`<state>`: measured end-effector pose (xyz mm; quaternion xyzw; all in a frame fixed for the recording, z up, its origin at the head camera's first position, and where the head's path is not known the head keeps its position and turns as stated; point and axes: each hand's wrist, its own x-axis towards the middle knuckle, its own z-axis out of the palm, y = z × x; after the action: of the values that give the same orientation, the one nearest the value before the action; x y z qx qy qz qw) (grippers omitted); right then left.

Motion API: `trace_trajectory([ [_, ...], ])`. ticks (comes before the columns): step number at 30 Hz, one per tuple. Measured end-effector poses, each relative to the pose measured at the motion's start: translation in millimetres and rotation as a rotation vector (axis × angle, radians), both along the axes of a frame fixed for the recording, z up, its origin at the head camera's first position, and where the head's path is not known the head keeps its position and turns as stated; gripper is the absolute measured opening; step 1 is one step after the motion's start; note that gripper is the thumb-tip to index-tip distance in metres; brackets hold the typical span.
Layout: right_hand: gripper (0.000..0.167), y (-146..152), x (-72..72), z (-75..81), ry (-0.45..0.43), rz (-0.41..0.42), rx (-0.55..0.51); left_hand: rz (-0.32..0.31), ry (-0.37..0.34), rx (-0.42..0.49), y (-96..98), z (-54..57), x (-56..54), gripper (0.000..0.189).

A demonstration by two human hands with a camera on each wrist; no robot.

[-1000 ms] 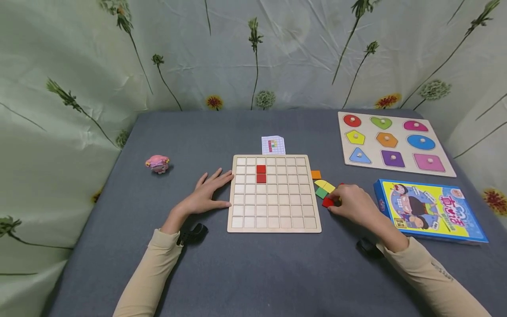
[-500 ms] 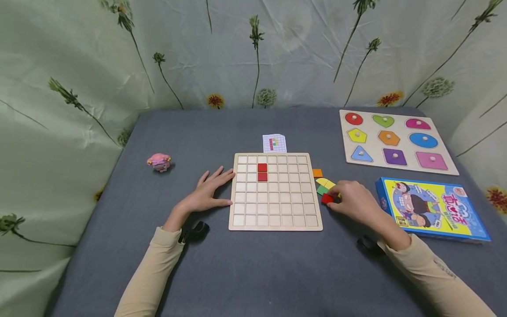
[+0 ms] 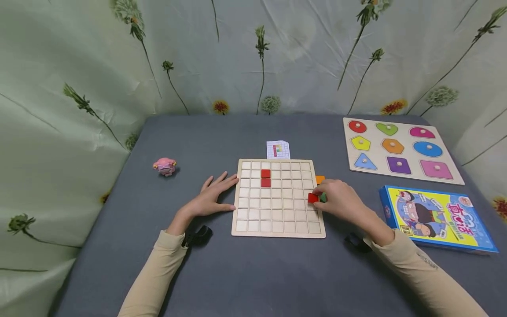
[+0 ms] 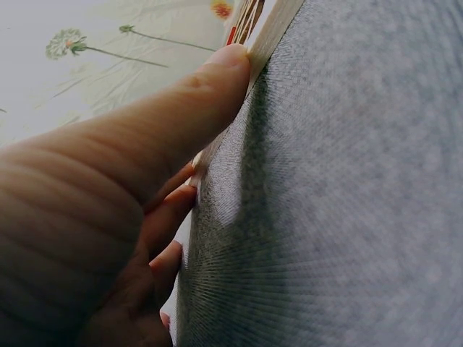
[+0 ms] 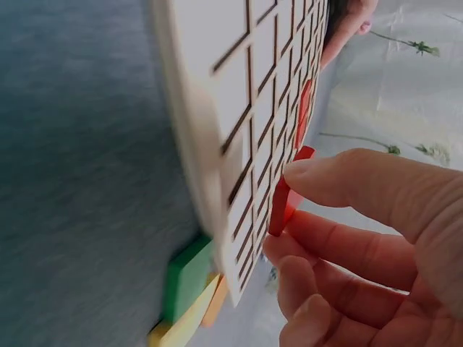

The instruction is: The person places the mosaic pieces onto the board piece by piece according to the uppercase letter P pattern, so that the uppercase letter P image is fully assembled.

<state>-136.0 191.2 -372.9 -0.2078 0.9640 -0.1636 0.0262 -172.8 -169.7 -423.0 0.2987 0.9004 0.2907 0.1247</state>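
My right hand (image 3: 341, 200) pinches a red square tile (image 3: 313, 198) between thumb and fingers, held over the right edge of the wooden grid board (image 3: 259, 226). In the right wrist view the tile (image 5: 281, 202) stands tilted above the grid. Two red tiles (image 3: 266, 178) sit one above the other in the board's upper left part. My left hand (image 3: 207, 196) lies with spread, straight fingers against the board's left edge; its thumb (image 4: 210, 83) touches that edge in the left wrist view. Beside the board's right edge lie a green tile (image 5: 187, 278), a yellow one (image 5: 189, 318) and an orange one (image 3: 320, 179).
A small card (image 3: 278, 150) with a coloured grid pattern lies behind the board. At the right are a knobbed shape puzzle (image 3: 404, 152) and a blue-and-yellow box (image 3: 439, 218). A pink toy figure (image 3: 164, 166) stands at the left.
My right hand has lifted a red tile from the pile beside the board and moved it left, over the board's right edge. The left hand keeps its place; the head view has shifted slightly.
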Motion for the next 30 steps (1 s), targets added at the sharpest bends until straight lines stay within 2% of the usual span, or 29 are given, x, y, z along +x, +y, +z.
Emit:
trace_trajectory([
  [4, 0.018, -13, -6.9, -0.4, 0.024, 0.046, -0.010, 0.011, 0.004, 0.005, 0.0, -3.1, 0.3, 0.080],
  [12, 0.015, -31, -11.6, -8.7, 0.022, 0.059, -0.034, 0.009, 0.015, 0.025, 2.0, -7.8, 3.2, 0.079],
  [21, 0.012, -51, -15.3, -4.9, 0.122, 0.122, -0.052, 0.018, 0.031, 0.025, -0.6, -2.3, 5.3, 0.079],
  [30, 0.014, -60, -19.2, -0.9, 0.092, 0.124, -0.036, 0.006, 0.020, 0.028, 1.6, -2.2, 4.4, 0.079],
])
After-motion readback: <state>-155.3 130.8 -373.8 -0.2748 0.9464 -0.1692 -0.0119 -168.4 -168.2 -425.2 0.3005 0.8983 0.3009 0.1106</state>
